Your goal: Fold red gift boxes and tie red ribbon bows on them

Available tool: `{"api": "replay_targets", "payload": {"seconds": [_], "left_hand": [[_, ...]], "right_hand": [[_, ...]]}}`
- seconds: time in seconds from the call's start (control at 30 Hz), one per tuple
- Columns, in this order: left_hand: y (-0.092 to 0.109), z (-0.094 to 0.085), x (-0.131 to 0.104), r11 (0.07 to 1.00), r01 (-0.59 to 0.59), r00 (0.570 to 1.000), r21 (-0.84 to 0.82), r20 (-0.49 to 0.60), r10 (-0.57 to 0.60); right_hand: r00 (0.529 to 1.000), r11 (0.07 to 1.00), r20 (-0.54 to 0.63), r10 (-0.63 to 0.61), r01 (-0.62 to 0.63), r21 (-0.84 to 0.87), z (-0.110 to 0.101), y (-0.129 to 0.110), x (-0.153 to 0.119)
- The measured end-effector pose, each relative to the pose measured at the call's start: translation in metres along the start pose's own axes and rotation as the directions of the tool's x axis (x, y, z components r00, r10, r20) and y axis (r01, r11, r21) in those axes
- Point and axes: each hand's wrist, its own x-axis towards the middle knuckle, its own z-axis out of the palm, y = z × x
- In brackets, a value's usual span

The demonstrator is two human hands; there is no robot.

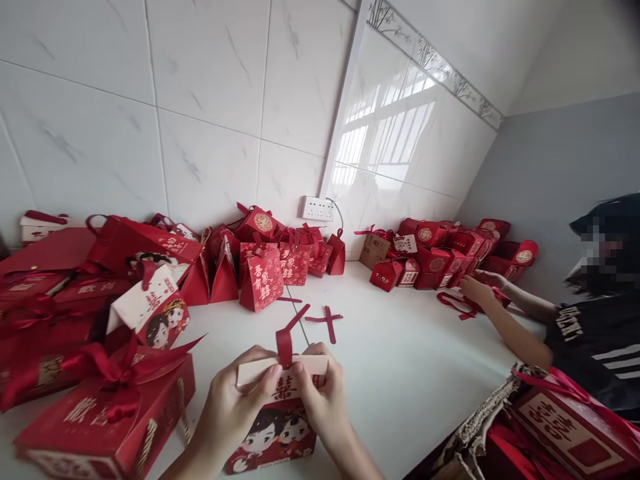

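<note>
A small red and cream gift box (pixel 280 433) with two cartoon figures stands upright at the front of the white table. My left hand (pixel 253 380) pinches the left half of its cream top flap, thumb in front and fingers behind. On the other half, my right hand (pixel 320 387) grips in the same way. Between both thumbs a dark red ribbon (pixel 285 347) rises from the flap, its loose end pointing up and right. Short red ribbon pieces (pixel 327 320) lie crossed on the table just beyond my hands.
Many red gift boxes (pixel 150 247) are heaped at the left, with more along the tiled wall and a pile (pixel 440 247) at the far right. A co-worker (pixel 590 320) handles a red box there. A torn cardboard carton (pixel 480 420) holding red boxes stands at the near right.
</note>
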Motion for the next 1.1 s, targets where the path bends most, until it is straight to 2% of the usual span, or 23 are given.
{"api": "replay_targets", "payload": {"seconds": [0.13,0.3,0.53,0.67,0.73,0.8,0.87,0.97,1.1], "left_hand": [[0.003,0.001,-0.001,0.999,0.027,1.000,-0.027,-0.006,-0.027],[0.005,-0.001,0.000,0.999,0.017,1.000,0.042,0.024,-0.018],[0.004,-0.003,0.001,0.996,-0.008,1.000,0.085,0.013,0.007],[0.003,-0.004,0.001,0.999,-0.015,0.998,0.051,0.061,0.012],[0.002,-0.005,0.003,1.000,-0.018,0.999,0.014,0.048,0.017],[0.002,-0.006,0.006,0.997,-0.074,0.997,-0.013,-0.029,0.074],[0.003,-0.008,0.008,0.982,-0.186,0.978,0.005,-0.089,0.186],[0.007,-0.011,0.010,0.946,-0.309,0.950,0.102,-0.019,0.312],[0.010,-0.011,0.008,0.926,-0.335,0.942,0.173,0.054,0.331]], "right_hand": [[1.000,1.000,0.003,0.002,-0.002,-0.006,-0.002,-0.002,0.000],[1.000,0.999,-0.015,-0.014,0.013,-0.032,-0.004,-0.005,0.001],[0.999,0.999,-0.029,-0.023,0.022,-0.029,-0.005,-0.004,0.000],[0.999,0.999,-0.034,-0.042,0.041,-0.033,-0.004,-0.003,0.000],[0.998,0.998,-0.034,-0.044,0.043,-0.034,-0.004,-0.002,0.000],[0.998,0.998,-0.034,-0.046,0.045,-0.034,-0.004,-0.001,0.000],[0.998,0.998,-0.032,-0.049,0.048,-0.032,-0.004,-0.002,0.000],[0.999,0.999,-0.029,-0.046,0.046,-0.020,-0.004,-0.002,0.001],[0.999,0.999,-0.029,-0.036,0.036,-0.001,-0.004,-0.002,0.000]]}}
